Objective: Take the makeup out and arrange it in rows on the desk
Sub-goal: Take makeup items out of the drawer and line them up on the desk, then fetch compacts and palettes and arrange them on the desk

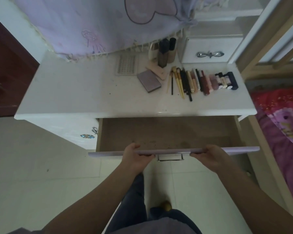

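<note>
The makeup (201, 81) lies in a tight row on the far right part of the white desk (91, 92): thin brushes and pencils in gold and black at the left end, then cream, dark red and pink tubes, then short round-capped pieces and a dark blue case at the right end. Just left of the row rest a grey-mauve palette (148, 81) and a pale pink flat case (156, 71), with tall bottles (164, 53) standing behind them. Nearer, the drawer (167, 132) is pulled out, its brown floor bare. The left hand (136, 157) and right hand (210, 156) each curl fingers over the top edge of the drawer's lilac front, either side of the metal handle (170, 157).
</note>
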`<state>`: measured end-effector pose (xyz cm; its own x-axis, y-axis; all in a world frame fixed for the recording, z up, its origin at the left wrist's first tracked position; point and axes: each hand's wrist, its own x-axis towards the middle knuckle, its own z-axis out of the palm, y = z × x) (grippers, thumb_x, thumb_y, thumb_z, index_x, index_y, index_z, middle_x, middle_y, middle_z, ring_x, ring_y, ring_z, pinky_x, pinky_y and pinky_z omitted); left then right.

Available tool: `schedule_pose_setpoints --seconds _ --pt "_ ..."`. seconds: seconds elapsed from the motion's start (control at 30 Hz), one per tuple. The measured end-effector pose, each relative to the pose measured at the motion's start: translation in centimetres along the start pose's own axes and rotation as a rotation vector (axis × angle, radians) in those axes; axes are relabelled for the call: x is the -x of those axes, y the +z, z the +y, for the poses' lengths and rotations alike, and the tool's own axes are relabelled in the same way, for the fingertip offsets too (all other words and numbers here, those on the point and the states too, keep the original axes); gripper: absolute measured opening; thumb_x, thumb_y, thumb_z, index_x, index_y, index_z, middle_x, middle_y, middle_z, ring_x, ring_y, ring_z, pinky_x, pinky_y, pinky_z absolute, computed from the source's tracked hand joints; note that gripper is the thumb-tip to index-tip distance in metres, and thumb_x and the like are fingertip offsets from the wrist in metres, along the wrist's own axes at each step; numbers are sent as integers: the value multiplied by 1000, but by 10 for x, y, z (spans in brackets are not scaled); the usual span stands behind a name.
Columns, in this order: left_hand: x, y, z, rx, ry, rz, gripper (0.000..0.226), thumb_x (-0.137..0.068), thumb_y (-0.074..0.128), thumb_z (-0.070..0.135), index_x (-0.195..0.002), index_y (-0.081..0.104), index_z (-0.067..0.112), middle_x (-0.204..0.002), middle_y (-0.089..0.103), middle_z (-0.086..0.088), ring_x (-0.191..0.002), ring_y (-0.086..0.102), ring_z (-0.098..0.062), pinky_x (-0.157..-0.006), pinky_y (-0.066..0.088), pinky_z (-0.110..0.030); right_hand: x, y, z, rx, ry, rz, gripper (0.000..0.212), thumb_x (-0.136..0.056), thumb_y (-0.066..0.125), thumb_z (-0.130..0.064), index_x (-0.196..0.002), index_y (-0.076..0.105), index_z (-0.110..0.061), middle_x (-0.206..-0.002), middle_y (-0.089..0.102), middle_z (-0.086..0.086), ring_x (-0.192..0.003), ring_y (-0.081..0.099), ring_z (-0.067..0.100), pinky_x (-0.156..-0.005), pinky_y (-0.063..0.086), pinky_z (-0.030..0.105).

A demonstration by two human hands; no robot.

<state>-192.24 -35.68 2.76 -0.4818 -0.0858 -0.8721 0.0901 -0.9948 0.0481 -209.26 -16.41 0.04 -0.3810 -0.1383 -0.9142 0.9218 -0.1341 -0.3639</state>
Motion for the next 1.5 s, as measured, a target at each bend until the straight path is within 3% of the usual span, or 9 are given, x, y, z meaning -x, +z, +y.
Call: schedule_pose_setpoints --seconds 0.33,0.43,0.57,0.67,0.8,0.93,1.07,1.23,1.5 --pt "-29 52 47 -41 61 -116 41 -91 43 13 -128 35 -1 -143 32 -24 -129 38 -37 -112 27 -45 7 69 -47 43 -128 -52 34 -91 24 12 -122 37 16 -110 47 39 -121 46 41 -110 31 50" --pt "-41 70 66 -32 47 -165 37 -90 42 12 -124 37 -1 -138 38 -24 -130 37 -37 -113 25 -45 -3 89 -61 -94 -94 -112 27 -89 21 14 -92 45 2 -134 42 27 -128 41 33 -108 33 47" --pt "-49 82 85 -72 13 -119 48 -89 45 12 -129 23 -3 -138 29 -28 -135 26 -42 -112 27 -45 -12 100 -70 -107 -84 -110 30 -90 23 12 -108 44 2 -124 44 25 -120 43 36 -112 27 50" --pt "-51 78 88 -261 -27 -128 37 -92 42 15 -121 33 -7 -131 38 -30 -128 39 -41 -101 40 -43 -5 92 -65 135 -124 -175 20 -89 32 11 -89 49 0 -89 49 20 -79 52 25 -94 49 39" --pt "-39 81 99 -969 -56 -73 22 -96 40 21 -102 52 4 -108 61 -20 -98 62 -29 -77 50 -36 17 91 -72 852 -204 -79 28 -99 44 -15 -118 53 4 -115 59 22 -101 59 34 -90 46 43" --pt "-13 109 113 -1317 238 -28 18 -93 50 20 -104 57 7 -88 67 -9 -75 64 -18 -68 48 -26 56 125 -94 1578 -360 -61 30 -98 42 -13 -120 56 1 -122 61 17 -111 58 31 -96 45 37" --pt "22 146 111 -1608 595 29 28 -96 45 20 -113 56 2 -97 65 -13 -76 62 -21 -65 46 -27 92 158 -101 2030 -854 49 39 -100 31 -32 -121 56 -10 -122 58 12 -113 53 29 -96 38 40" --pt "47 145 83 -2062 1586 416 41 -93 40 24 -132 45 13 -127 54 -10 -113 51 -28 -98 37 -40 100 157 -63 1777 -1710 409 47 -93 29 -37 -131 50 -17 -129 56 8 -115 54 27 -104 32 46" --pt "33 88 60 -2306 1707 304 62 -91 32 55 -143 33 21 -145 40 -7 -135 33 -25 -114 14 -51 87 112 -13 1835 -1561 480 57 -93 25 -45 -139 45 -19 -142 46 14 -132 43 30 -103 28 66"
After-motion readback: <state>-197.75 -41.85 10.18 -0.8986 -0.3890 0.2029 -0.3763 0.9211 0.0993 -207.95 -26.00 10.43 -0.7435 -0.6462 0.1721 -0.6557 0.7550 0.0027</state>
